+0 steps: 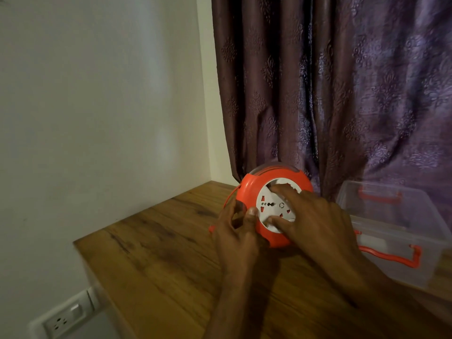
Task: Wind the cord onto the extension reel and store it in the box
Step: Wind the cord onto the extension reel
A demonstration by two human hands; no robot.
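Winding could snag near the reel's edge.
Left hand (236,231) grips the reel (274,209); right hand (315,218) fingers (281,220) spread on its white hub; loose cord (230,198) may jam or tip it off the surface (159,253).

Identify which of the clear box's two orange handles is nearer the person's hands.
The front handle, on the box's near wall below the right hand; the other sits by the curtain.
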